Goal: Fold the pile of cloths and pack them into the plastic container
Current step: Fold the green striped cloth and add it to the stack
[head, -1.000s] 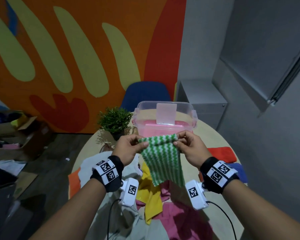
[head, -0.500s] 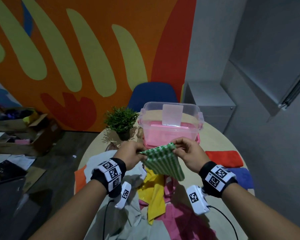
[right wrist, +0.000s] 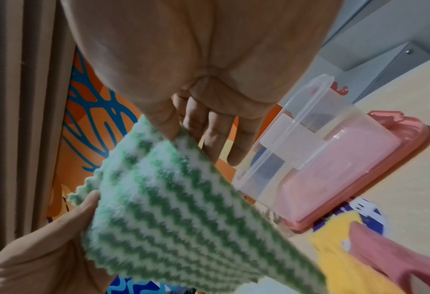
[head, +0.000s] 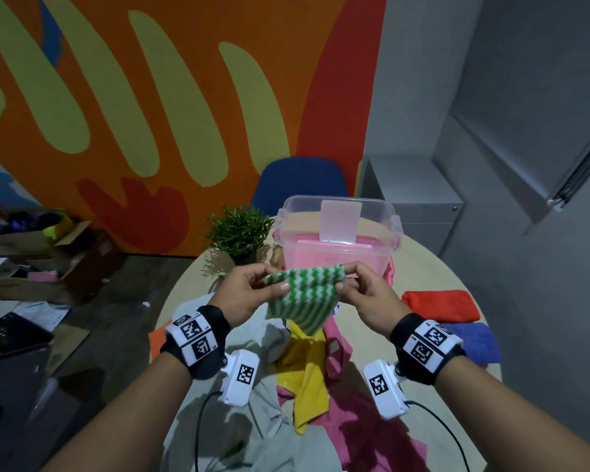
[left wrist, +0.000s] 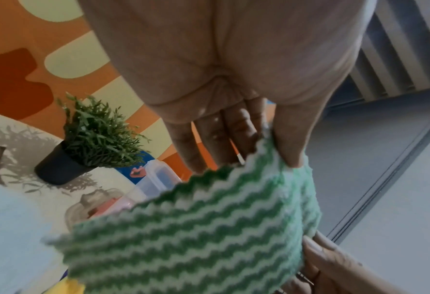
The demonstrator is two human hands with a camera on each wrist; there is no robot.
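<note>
Pinching the left top corner of a green-and-white zigzag-striped fleecy cloth (head: 302,294) with the left hand (head: 249,294), thumb against fingers. Pinching its right top corner likewise with the right hand (head: 365,298), cloth held up in the air just before the clear plastic container (head: 341,240) on the round pale table (head: 433,270). Hanging over a heap of yellow, pink and grey cloths (head: 307,386).
</note>
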